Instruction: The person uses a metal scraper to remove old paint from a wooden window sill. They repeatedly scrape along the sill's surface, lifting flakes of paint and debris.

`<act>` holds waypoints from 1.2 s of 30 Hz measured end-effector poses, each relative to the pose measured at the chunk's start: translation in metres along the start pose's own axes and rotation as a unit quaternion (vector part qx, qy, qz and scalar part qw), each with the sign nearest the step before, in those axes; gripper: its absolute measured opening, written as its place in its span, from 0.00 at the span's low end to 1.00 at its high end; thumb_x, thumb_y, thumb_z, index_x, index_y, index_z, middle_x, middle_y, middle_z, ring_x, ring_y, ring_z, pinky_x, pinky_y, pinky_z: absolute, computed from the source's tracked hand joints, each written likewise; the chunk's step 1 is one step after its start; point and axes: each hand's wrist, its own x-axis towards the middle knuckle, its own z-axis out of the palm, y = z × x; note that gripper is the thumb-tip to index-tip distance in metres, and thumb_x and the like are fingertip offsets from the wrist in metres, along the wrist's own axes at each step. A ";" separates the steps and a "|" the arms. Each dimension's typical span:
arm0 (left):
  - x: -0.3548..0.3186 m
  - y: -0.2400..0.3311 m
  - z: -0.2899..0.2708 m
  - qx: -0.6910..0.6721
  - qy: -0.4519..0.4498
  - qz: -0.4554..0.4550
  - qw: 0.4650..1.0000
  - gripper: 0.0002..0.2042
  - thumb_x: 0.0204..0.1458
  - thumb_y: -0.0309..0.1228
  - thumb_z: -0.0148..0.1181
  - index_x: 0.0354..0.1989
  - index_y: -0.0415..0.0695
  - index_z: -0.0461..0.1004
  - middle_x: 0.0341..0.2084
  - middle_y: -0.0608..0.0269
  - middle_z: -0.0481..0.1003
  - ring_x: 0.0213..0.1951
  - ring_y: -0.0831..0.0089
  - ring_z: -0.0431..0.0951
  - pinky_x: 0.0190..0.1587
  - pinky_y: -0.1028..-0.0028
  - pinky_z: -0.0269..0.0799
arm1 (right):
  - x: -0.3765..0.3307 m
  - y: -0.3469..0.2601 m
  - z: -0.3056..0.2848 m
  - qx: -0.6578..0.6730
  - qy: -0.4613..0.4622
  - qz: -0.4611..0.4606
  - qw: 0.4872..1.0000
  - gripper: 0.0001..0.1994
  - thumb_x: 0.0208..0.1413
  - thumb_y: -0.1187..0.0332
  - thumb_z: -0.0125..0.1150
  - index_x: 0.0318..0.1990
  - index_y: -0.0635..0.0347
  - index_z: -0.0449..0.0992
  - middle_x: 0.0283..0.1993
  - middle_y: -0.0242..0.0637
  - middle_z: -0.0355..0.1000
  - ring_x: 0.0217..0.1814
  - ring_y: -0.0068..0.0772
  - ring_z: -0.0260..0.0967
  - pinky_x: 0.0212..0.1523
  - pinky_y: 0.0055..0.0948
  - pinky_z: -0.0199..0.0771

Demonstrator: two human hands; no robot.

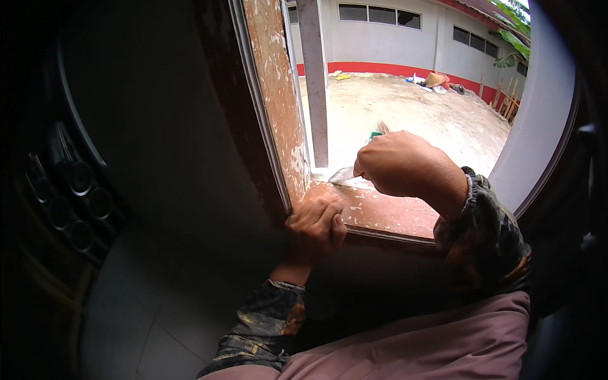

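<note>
At the outer left end of a flaking reddish-brown wooden sill (394, 213), we see the right hand (400, 163) clenched around what looks like a flat, grey-bladed metal scraper (342, 175), handle hidden; we judge it light, stiff and thin-edged, best held by that handle, while the left hand (314, 223) rests, fingers bent, at the sill's inner left corner, whether gripping we cannot tell

reddish window sill (392, 212), paint flaked; left hand (316, 221) resting at near left corner, scraper blade (342, 175) at outer edge.
</note>
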 end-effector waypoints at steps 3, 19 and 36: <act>0.001 0.000 0.000 -0.002 -0.001 -0.002 1.000 0.10 0.52 0.27 0.51 0.35 0.42 0.80 0.36 0.57 0.81 0.38 0.61 0.82 0.45 0.65 0.77 | -0.003 -0.005 -0.003 -0.003 -0.012 0.006 1.000 0.16 0.55 0.79 0.54 0.46 0.56 0.84 0.40 0.42 0.82 0.42 0.41 0.80 0.45 0.37 0.80; 0.002 -0.001 0.001 0.002 0.007 0.001 1.000 0.10 0.51 0.26 0.51 0.35 0.42 0.80 0.36 0.58 0.81 0.38 0.61 0.82 0.45 0.64 0.77 | 0.006 -0.004 0.020 0.039 0.072 -0.013 0.997 0.07 0.52 0.78 0.56 0.31 0.66 0.82 0.32 0.50 0.80 0.35 0.45 0.81 0.37 0.39 0.81; 0.000 -0.002 0.003 0.006 0.022 0.007 1.000 0.10 0.51 0.27 0.52 0.36 0.44 0.81 0.36 0.60 0.82 0.35 0.62 0.82 0.42 0.67 0.78 | 0.016 -0.012 0.012 0.036 0.015 -0.018 0.999 0.13 0.57 0.76 0.54 0.45 0.57 0.83 0.35 0.47 0.80 0.38 0.44 0.80 0.41 0.42 0.79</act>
